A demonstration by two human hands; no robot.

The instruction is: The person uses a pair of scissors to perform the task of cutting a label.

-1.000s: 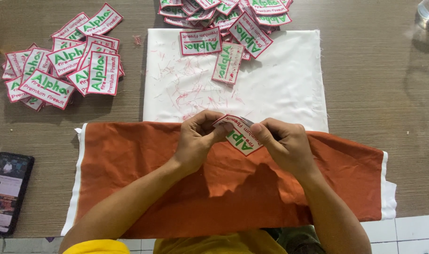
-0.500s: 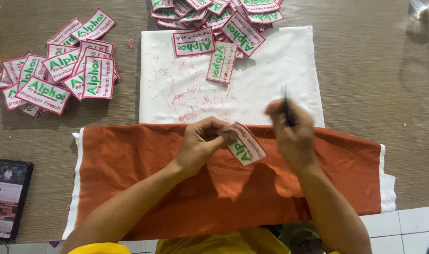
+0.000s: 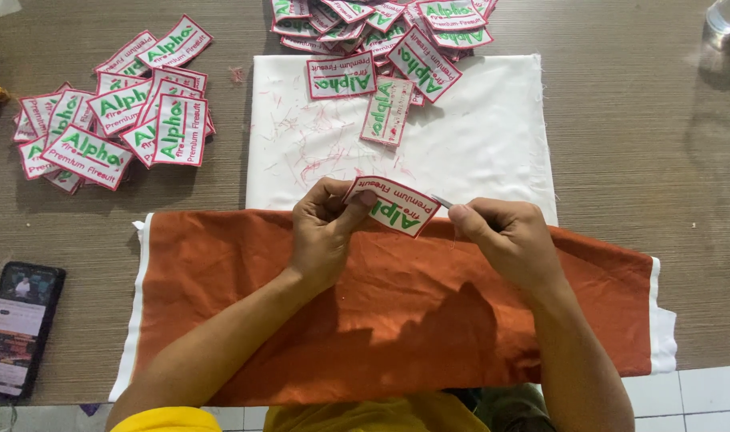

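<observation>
Brown table (image 3: 637, 264), head view: orange cloth (image 3: 397, 320) at 6 o'clock, white cloth (image 3: 477, 144) above it. Left hand (image 3: 321, 232) pinches patch (image 3: 393, 206) over the orange cloth, steadying it, probably for trimming; right hand (image 3: 505, 236) closed on thin tool (image 3: 442, 202) at patch edge. Half a second ago the right hand was raised; now lowered to the patch.

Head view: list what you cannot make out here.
- Tool in the right hand: only a thin metal tip shows; fingers hide the rest.
- Patch in the left hand: thumb covers one end.
- Top patch pile: cut by the upper edge.
- Phone screen: too small.
</observation>
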